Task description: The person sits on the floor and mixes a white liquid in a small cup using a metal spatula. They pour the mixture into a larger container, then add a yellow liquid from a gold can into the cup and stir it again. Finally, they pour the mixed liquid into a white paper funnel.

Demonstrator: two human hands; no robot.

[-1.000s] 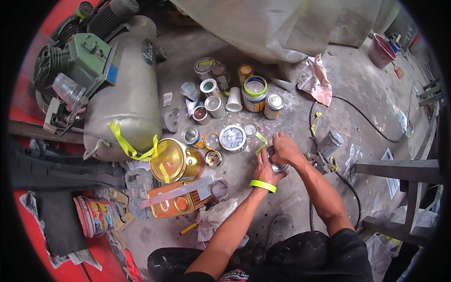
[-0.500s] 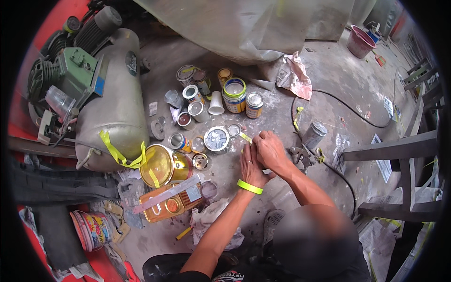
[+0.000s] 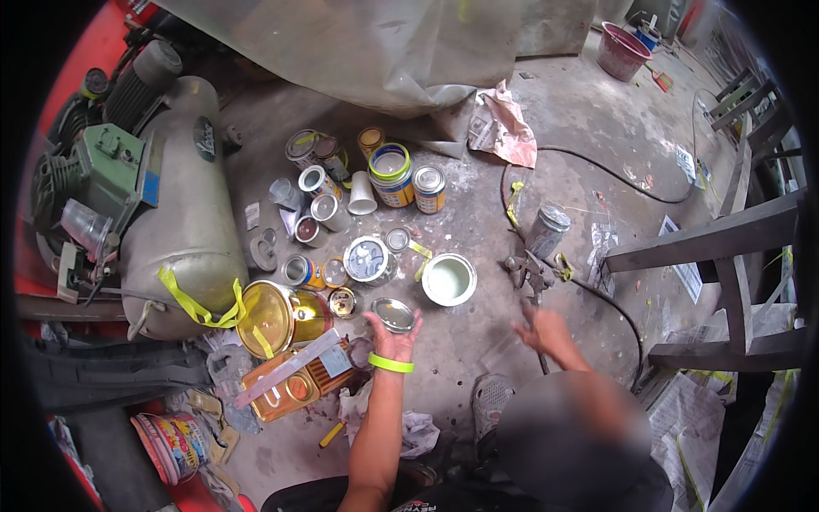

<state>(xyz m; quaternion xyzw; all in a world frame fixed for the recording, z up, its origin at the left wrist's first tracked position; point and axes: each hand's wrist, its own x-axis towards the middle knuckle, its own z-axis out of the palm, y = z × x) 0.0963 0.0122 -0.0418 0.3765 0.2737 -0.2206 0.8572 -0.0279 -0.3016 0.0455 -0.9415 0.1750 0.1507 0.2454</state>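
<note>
My left hand [image 3: 393,344] is palm up, with its fingers around the edge of a round metal lid [image 3: 394,315]. To the right of it stands an opened can [image 3: 449,280] of pale, whitish-green paint, touched by neither hand. My right hand [image 3: 544,331] is over the floor right of that can, slightly blurred, its fingers apart and nothing visible in them. Just beyond it lies a spray gun [image 3: 527,271] beside a paint-stained grey can [image 3: 548,230]. Near the left hand are a lidded can [image 3: 368,259] and a small open tin [image 3: 342,302].
Several paint cans and cups cluster ahead, among them a yellow-rimmed can [image 3: 394,188] and a white cup [image 3: 362,194]. A gold can [image 3: 266,319] and amber container [image 3: 294,388] lie left. An air compressor [image 3: 183,205] stands behind them. A dark hose [image 3: 607,305] curves right, near metal frames [image 3: 708,247].
My hands were together over the can; now they are apart. The lid is in my left hand, moved left, and the paint shows. My right hand has gone right and back.
</note>
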